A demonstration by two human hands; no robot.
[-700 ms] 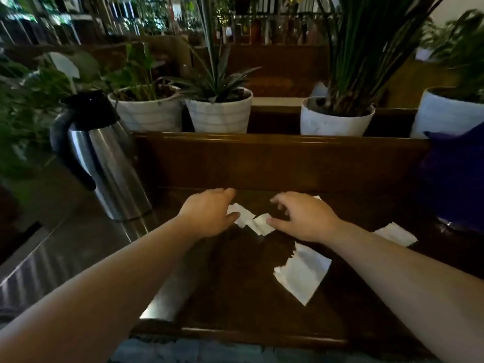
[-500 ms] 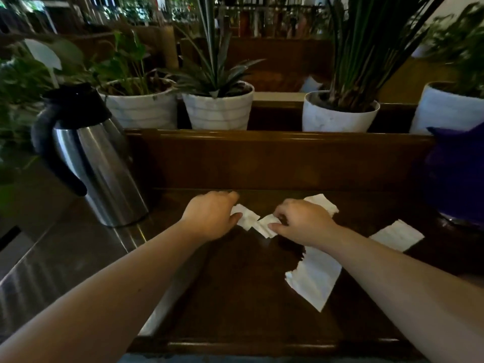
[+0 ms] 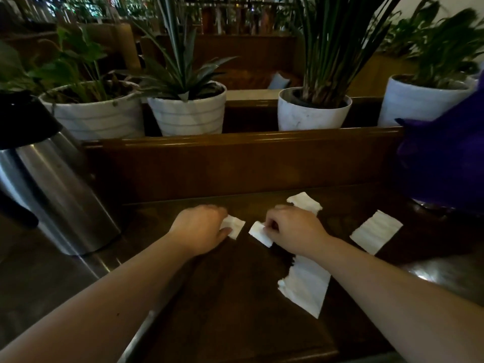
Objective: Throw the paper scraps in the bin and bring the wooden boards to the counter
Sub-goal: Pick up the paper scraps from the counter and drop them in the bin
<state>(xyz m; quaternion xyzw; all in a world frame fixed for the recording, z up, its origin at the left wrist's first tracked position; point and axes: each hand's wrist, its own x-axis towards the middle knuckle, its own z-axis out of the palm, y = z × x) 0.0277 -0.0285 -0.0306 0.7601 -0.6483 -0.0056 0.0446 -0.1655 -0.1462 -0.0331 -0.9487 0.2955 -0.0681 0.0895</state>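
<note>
Now, on the dark desk, the left hand curls onto a small scrap at ten o'clock, the right hand pinches another scrap at twelve, a larger torn sheet lying at three.

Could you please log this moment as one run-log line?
phase: gathering scraps | left hand: on small scrap | right hand: pinching small scrap | loose: three scraps on tabletop | bin: unseen

Café: booth partition, potted plants, carafe.
</note>
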